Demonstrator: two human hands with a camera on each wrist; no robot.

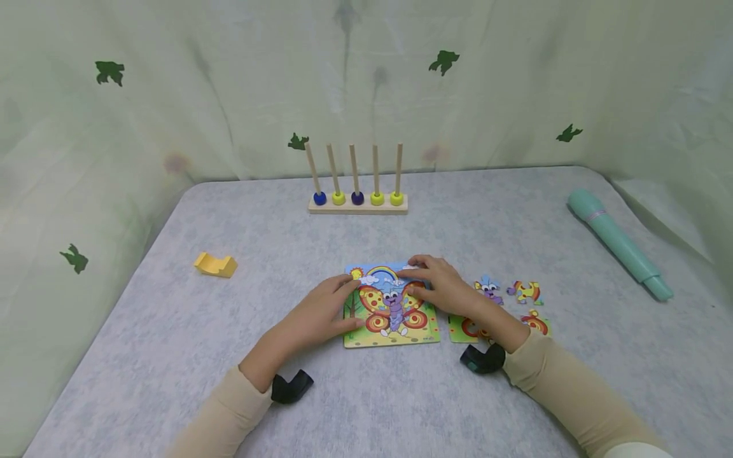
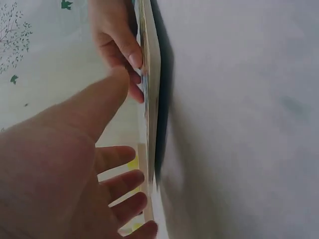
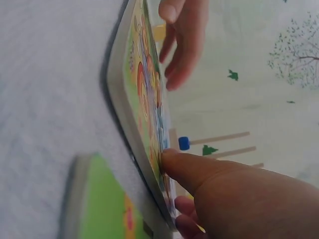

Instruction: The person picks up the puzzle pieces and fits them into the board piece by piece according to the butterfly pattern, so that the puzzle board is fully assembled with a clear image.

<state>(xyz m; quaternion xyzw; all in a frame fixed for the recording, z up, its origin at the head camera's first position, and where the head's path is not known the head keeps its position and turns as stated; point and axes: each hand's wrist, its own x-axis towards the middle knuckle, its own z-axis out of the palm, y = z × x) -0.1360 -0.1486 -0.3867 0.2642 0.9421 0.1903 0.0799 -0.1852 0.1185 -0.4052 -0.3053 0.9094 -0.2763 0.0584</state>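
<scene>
A square butterfly jigsaw puzzle [image 1: 394, 305], with a rainbow and sun along its top, lies on the table between both hands. At its left side my left hand [image 1: 317, 315] has its fingers spread, thumb over the lower left part; in the left wrist view the thumb and fingers are apart with nothing between them. My right hand [image 1: 443, 285] reaches over the upper right part, with extended fingers on the picture and the thumb [image 3: 184, 167] right at the board's surface. Loose puzzle pieces [image 1: 528, 292] lie to the right, partly hidden by the right forearm.
Behind the puzzle stands a wooden peg rack [image 1: 357, 208] with blue and yellow beads. A yellow curved block [image 1: 215, 265] lies at the left, and a teal tube-shaped object [image 1: 621, 245] at the right. A pale curtain [image 1: 258, 83] hangs behind the table.
</scene>
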